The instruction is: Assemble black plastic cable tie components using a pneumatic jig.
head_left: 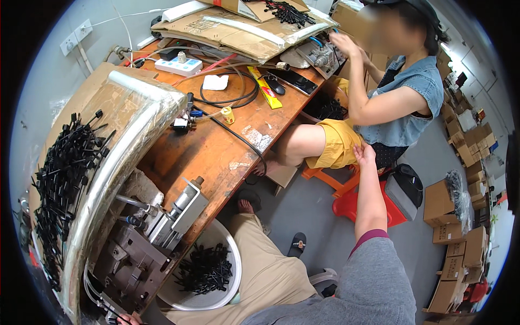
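My right arm reaches far out to the person seated across from me. My right hand [365,155] is at the edge of the yellow shorts [331,142], its fingers bent in a pinch against the cloth. Only a little of my left hand [129,319] shows at the bottom edge, beside a metal bench fixture [127,257]. Its fingers look closed near a thin black line, but what they hold is cut off. Near my legs stands a white basket [236,260] with thin black parts [203,269] in it.
A heap of black parts [67,184] lies on film-wrapped cardboard at left. On the wooden table [227,146] are a power strip [179,65], cables, a yellow packet [265,87] and a phone [293,81]. The person works at another fixture. Cartons [452,265] line the right side.
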Action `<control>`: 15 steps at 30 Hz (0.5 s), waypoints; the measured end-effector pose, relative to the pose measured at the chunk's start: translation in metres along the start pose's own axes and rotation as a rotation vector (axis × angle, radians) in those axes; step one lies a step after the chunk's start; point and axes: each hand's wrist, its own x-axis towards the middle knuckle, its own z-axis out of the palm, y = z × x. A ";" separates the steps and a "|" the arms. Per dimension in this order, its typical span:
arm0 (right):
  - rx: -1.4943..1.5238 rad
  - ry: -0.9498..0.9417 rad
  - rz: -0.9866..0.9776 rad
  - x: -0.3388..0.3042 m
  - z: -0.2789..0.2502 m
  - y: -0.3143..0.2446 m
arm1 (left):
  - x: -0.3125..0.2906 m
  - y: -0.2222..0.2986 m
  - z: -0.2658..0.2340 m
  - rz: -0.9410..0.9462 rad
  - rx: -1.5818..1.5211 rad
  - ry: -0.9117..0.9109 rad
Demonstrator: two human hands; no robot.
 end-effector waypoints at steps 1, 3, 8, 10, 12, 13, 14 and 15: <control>-0.003 -0.017 -0.029 -0.005 0.005 -0.001 | 0.000 0.000 -0.001 0.012 -0.003 -0.016; 0.009 -0.050 -0.085 -0.014 0.014 -0.007 | 0.000 -0.001 -0.006 0.003 -0.017 -0.016; -0.018 -0.015 -0.162 -0.034 0.033 -0.024 | 0.001 -0.001 -0.006 0.007 -0.002 -0.011; -0.045 -0.101 -0.173 -0.038 0.030 -0.019 | -0.001 -0.001 0.000 0.005 0.003 -0.001; -0.148 -0.178 -0.145 -0.059 0.033 -0.001 | -0.004 -0.005 0.002 0.013 0.008 -0.028; -0.399 -0.261 -0.155 -0.069 0.030 0.013 | -0.005 -0.005 0.007 -0.003 0.010 -0.029; -0.565 -0.197 -0.198 -0.082 0.025 0.033 | -0.006 -0.006 0.010 -0.019 0.012 -0.030; -0.590 -0.208 -0.175 -0.107 0.028 0.050 | -0.006 -0.007 0.002 -0.011 0.021 -0.025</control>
